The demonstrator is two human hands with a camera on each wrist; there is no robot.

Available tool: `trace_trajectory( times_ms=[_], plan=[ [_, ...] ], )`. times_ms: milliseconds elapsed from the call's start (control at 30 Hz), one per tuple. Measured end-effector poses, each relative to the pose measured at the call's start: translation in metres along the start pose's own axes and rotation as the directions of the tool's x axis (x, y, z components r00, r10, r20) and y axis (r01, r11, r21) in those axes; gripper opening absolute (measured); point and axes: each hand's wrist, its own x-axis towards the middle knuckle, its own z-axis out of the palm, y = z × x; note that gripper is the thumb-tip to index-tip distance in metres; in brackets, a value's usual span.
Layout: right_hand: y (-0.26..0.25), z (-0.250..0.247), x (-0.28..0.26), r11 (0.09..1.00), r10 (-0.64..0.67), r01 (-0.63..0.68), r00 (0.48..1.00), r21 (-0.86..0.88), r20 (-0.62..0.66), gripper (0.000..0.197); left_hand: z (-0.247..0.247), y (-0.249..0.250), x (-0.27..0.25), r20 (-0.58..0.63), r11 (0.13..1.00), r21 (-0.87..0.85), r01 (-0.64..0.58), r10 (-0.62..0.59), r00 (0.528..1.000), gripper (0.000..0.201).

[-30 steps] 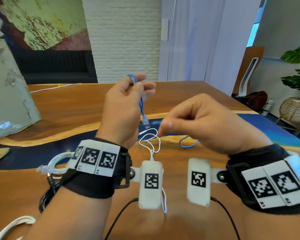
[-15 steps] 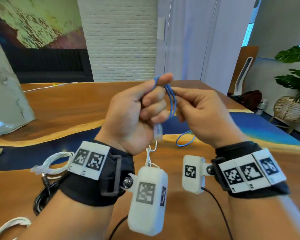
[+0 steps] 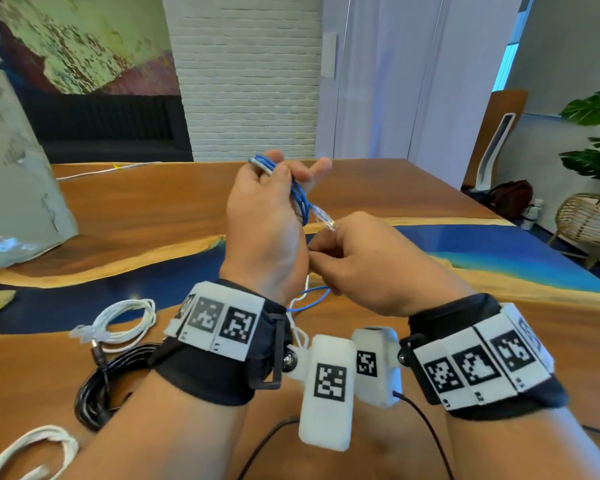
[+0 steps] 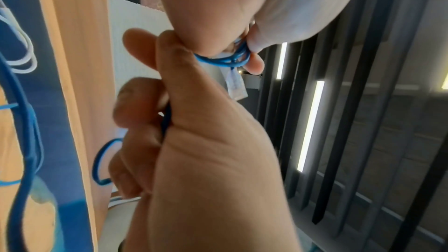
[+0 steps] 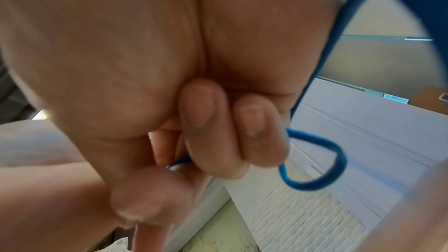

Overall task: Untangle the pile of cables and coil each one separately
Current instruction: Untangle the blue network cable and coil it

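On the wooden bench (image 3: 153, 216) lie coiled white and black cables. The left hand (image 3: 267, 216) grips blue cable (image 3: 300, 199) loops above it; the right hand (image 3: 368, 265) pinches its trailing length. Coiling is underway; next, probably, another loop.

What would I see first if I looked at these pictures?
First, the bright blue cable, looped in the left hand held up over the wooden table, its clear plug poking out toward the right hand. Next, on the table at the left, a coiled white cable and a coiled black cable.
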Motion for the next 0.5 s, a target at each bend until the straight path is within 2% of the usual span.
trace_trajectory(
  times_ms=[133, 200, 367, 433, 500],
  plan=[
    [0.001, -0.008, -0.003, 0.999, 0.034, -0.034, 0.999, 0.012, 0.018, 0.045, -0.003, 0.002, 0.003, 0.013, 0.996, 0.034, -0.079, 0.078, 0.997, 0.016],
    [0.002, -0.010, -0.004, 0.999, 0.033, -0.033, 0.999, -0.011, 0.013, 0.040, -0.005, 0.003, 0.005, 0.004, 0.992, 0.071, -0.101, 0.101, 0.995, 0.017],
    [0.001, -0.013, -0.004, 0.994, 0.028, -0.031, 0.999, -0.103, -0.031, 0.033, -0.006, 0.000, 0.002, 0.102, 0.940, 0.275, -0.201, 0.179, 0.979, 0.024],
    [0.004, -0.017, -0.004, 0.993, 0.031, -0.043, 0.994, -0.110, -0.106, 0.027, -0.008, -0.002, 0.002, 0.219, 0.893, 0.402, -0.205, 0.124, 0.968, 0.026],
    [0.006, -0.018, -0.005, 0.993, 0.026, -0.044, 0.987, -0.106, -0.160, 0.016, -0.011, -0.003, 0.002, 0.338, 0.785, 0.581, -0.215, 0.007, 0.941, 0.026]
  ],
)
